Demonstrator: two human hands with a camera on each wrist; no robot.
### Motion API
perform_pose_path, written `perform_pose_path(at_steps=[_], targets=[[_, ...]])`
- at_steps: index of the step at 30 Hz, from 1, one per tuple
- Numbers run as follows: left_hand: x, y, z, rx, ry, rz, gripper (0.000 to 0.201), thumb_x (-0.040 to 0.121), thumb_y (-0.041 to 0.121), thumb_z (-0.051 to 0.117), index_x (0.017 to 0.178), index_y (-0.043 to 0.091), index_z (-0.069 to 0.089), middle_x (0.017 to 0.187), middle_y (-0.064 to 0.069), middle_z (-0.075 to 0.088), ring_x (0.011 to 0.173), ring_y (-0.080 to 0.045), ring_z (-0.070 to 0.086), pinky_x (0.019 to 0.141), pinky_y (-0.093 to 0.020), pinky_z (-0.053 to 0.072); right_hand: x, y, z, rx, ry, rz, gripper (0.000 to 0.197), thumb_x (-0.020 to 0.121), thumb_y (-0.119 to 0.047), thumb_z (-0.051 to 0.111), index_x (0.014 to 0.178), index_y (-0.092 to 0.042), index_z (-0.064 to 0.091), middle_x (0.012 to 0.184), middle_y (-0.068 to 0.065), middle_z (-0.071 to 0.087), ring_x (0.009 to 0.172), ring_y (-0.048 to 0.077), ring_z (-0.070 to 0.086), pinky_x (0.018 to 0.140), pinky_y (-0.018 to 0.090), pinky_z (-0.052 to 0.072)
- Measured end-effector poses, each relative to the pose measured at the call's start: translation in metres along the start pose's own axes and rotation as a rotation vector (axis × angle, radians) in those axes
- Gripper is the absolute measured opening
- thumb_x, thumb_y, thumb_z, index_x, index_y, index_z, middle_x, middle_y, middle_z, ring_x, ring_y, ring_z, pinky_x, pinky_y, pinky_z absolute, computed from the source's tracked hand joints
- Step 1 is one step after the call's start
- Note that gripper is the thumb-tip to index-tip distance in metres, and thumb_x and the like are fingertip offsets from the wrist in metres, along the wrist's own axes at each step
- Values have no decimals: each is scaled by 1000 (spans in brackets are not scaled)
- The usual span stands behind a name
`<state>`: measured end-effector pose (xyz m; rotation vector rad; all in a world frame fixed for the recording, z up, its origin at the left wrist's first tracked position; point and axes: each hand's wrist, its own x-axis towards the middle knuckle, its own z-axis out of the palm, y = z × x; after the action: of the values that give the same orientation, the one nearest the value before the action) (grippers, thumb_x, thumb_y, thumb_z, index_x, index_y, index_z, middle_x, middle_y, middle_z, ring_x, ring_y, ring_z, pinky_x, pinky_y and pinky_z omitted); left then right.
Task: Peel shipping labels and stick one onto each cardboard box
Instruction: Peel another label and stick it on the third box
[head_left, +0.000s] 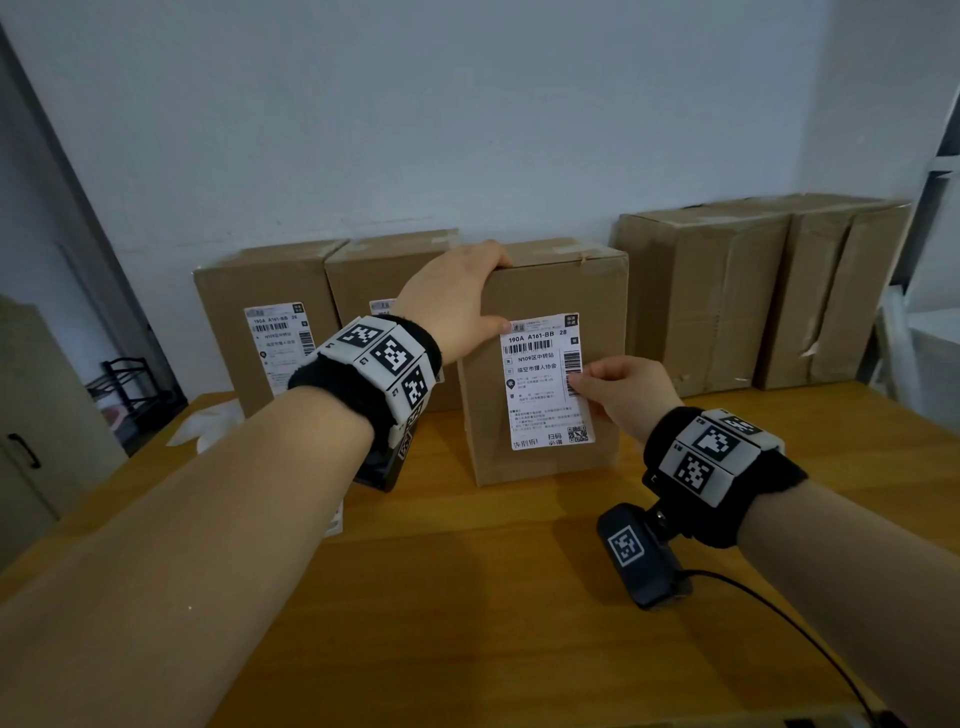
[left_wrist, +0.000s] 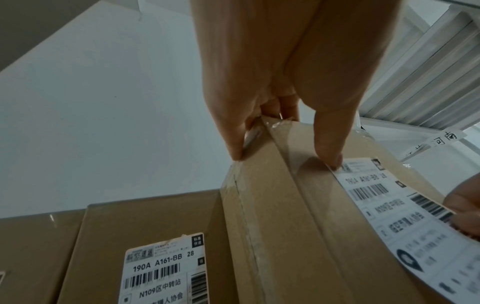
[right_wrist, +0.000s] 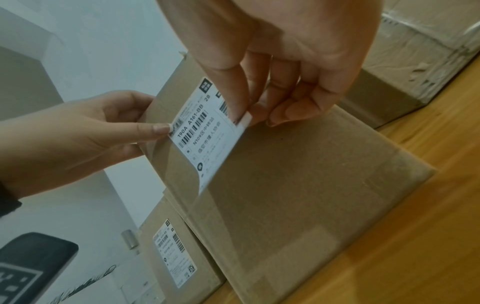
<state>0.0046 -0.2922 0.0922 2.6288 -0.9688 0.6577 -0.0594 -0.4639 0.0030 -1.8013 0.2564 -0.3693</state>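
Observation:
A small cardboard box stands upright mid-table, its front towards me. A white shipping label lies against that front. My left hand grips the box's top left corner, fingers over the top edge, and its thumb presses the label's top left corner. My right hand pinches the label's right edge, which stands off the cardboard in the right wrist view, where the label lifts from the box under that hand. The left wrist view shows the same box and label.
Two boxes with labels on them stand behind at the left, against the wall. Bigger taped boxes line the back right. White paper scraps lie at the wooden table's left edge. A black cable runs at the right.

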Motion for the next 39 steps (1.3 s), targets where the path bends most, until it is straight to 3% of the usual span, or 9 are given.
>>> perform_pose_path(at_steps=[7,17,24,36,39], targets=[[0,1,0,10,-1,-1,52,80,31,70,125,20,48,123,1,55,110,-16,51,88,-24,35,1,1,2,-14,14,-4,13,88,-16,62,76,-15,65,83,0,69,75,9,64,67,21,52],[1,-1,2,16,3,-8,52,79,32,70,125,21,48,122,1,56,109,-17,52,90,-30,40,3,4,4,-38,43,-30,15,87,-16,63,72,-16,65,85,1,71,85,18,68,80,35,56],[1,0,2,21,3,-11,52,79,32,71,124,21,48,121,1,55,108,-18,52,88,-28,39,5,5,6,-112,98,-71,12,87,-19,64,75,-18,65,87,0,71,83,16,68,80,37,57],[1,1,2,18,17,-14,51,78,31,72,123,21,49,121,1,56,108,-18,53,86,-28,39,6,1,10,-270,152,-95,15,85,-25,66,74,-14,64,79,-4,66,74,13,64,64,26,54],[1,1,1,16,21,-14,51,78,31,72,123,21,49,121,1,56,107,-18,53,88,-29,41,7,0,11,-317,155,-102,17,84,-26,66,77,-11,65,77,-6,64,67,8,61,55,20,49]])
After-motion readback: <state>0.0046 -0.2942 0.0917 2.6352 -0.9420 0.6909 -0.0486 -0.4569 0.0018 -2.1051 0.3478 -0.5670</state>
